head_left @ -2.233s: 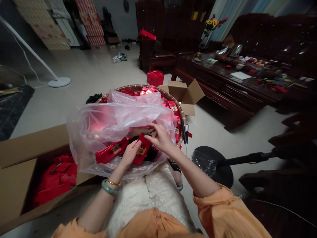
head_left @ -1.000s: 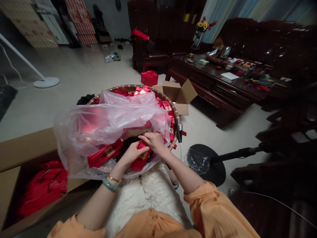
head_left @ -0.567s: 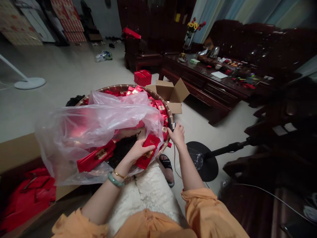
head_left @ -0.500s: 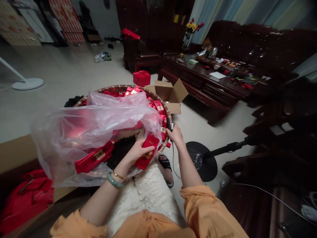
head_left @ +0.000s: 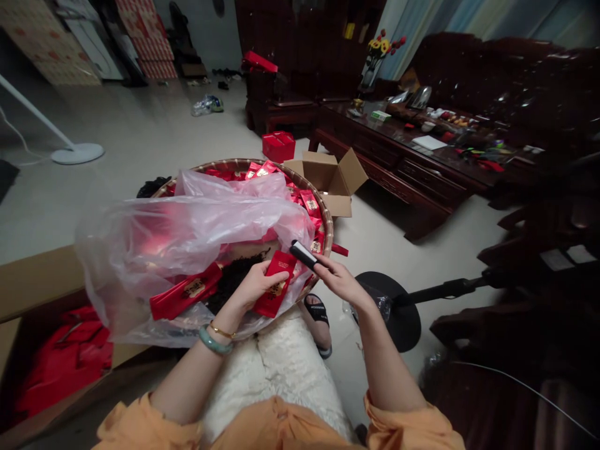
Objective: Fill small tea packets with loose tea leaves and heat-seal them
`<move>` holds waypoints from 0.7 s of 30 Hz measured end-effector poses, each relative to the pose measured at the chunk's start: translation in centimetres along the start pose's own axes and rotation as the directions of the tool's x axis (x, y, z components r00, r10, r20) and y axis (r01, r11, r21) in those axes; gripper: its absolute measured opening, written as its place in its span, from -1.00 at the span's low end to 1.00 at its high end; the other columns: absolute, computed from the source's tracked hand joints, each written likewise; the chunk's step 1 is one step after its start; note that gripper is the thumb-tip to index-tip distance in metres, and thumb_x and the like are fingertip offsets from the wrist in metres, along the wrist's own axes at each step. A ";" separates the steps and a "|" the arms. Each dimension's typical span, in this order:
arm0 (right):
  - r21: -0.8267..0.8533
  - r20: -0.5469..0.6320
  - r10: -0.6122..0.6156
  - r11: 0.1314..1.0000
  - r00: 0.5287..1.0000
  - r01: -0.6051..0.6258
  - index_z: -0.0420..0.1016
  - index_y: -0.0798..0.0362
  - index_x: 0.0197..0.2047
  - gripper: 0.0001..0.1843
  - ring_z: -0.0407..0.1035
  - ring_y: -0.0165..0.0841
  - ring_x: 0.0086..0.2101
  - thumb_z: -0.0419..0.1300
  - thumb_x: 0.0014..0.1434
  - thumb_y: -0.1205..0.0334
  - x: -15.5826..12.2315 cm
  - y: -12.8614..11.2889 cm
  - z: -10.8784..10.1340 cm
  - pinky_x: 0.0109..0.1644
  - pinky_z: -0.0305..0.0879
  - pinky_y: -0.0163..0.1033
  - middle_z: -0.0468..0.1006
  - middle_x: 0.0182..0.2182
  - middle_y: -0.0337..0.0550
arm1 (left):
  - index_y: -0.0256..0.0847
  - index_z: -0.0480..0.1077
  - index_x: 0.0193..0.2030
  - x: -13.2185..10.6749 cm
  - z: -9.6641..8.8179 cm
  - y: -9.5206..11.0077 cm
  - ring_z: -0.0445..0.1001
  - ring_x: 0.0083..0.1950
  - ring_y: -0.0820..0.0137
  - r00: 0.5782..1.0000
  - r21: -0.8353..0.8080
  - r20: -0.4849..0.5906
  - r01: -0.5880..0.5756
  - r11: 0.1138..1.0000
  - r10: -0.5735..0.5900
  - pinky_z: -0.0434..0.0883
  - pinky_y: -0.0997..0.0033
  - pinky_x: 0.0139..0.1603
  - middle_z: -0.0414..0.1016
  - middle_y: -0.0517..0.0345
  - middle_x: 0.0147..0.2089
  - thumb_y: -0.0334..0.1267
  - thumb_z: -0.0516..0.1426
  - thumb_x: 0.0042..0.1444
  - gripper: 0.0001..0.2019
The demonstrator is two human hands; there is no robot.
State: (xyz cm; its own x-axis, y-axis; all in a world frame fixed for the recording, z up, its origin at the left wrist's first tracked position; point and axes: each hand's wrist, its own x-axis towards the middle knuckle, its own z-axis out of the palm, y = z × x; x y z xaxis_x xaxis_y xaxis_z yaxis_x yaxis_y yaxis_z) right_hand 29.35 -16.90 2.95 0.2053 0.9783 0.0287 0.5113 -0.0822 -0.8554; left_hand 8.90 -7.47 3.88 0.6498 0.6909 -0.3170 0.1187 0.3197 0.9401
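My left hand (head_left: 255, 284) pinches a red packet (head_left: 284, 265) with gold print, its thumb across the front. My right hand (head_left: 341, 281) grips a slim black-and-white handheld bag sealer (head_left: 304, 254), its tip pointing up-left close to the packet's top edge. Both are over the near right side of a round woven basket (head_left: 330, 228). A translucent plastic bag (head_left: 187, 219) spreads over the basket, with dark loose tea leaves (head_left: 237, 275) and a bunch of red packets (head_left: 185, 292) in its mouth.
At the lower left a cardboard box (head_left: 42, 275) holds red packaging. Past the basket stand an open cardboard box (head_left: 338, 205) and a red box (head_left: 278, 146). A black round stand base (head_left: 403, 325) is on the right, near a dark wooden table (head_left: 412, 187).
My right hand has lifted the sealer from beside the basket rim and brought it left to the packet. The left hand still holds the packet. The view has shifted slightly left.
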 end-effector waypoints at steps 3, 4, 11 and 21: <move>-0.004 0.139 -0.041 0.999 0.989 0.042 0.40 0.01 0.08 -0.56 0.40 -0.23 -0.08 0.11 0.19 0.01 0.4 -2.7 1.1 -0.02 0.30 -0.16 0.52 -0.05 -0.10 | -0.33 0.44 -0.17 -0.7 -1.0 0.1 0.51 -0.36 0.31 0.999 0.041 -0.017 -0.035 0.999 0.036 0.40 0.37 -0.31 0.57 0.02 -0.29 -0.12 0.30 -0.14 -0.59; -0.034 0.177 -0.046 0.998 0.983 0.052 0.42 0.02 0.06 -0.57 0.41 -0.24 -0.12 0.11 0.18 0.01 0.7 -3.4 1.4 -0.06 0.31 -0.19 0.55 -0.10 -0.10 | -0.33 0.44 -0.17 -1.1 -1.4 0.1 0.52 -0.35 0.30 0.999 0.058 -0.023 -0.044 0.997 0.045 0.41 0.37 -0.31 0.57 0.02 -0.28 -0.12 0.29 -0.13 -0.60; -0.194 0.305 -0.136 0.960 0.942 0.202 0.47 0.05 -0.17 -0.71 0.40 -0.33 -0.31 0.02 0.27 0.07 2.3 -6.6 3.6 -0.26 0.20 -0.31 0.56 -0.31 -0.14 | -0.33 0.44 -0.22 -3.5 -3.8 0.5 0.52 -0.41 0.31 0.995 0.076 -0.099 -0.016 0.997 0.024 0.42 0.37 -0.37 0.57 0.07 -0.36 -0.11 0.28 -0.11 -0.63; -0.177 0.324 -0.163 0.957 0.932 0.229 0.46 0.07 -0.17 -0.70 0.40 -0.34 -0.34 0.05 0.24 0.04 3.1 -7.5 6.5 -0.29 0.19 -0.32 0.55 -0.34 -0.13 | -0.31 0.41 -0.21 -4.7 -6.5 -1.1 0.54 -0.43 0.31 0.993 -0.014 -0.118 0.012 1.000 -0.014 0.44 0.39 -0.41 0.56 0.11 -0.41 -0.12 0.30 -0.11 -0.63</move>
State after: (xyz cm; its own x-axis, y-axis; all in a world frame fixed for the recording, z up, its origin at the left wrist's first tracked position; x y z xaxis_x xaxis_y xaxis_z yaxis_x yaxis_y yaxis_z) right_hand 20.71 -11.97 6.12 -0.1620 0.9868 -0.0016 0.6844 0.1112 -0.7206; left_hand 0.89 -6.85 3.53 0.5549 0.7581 -0.3425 0.1162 0.3370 0.9343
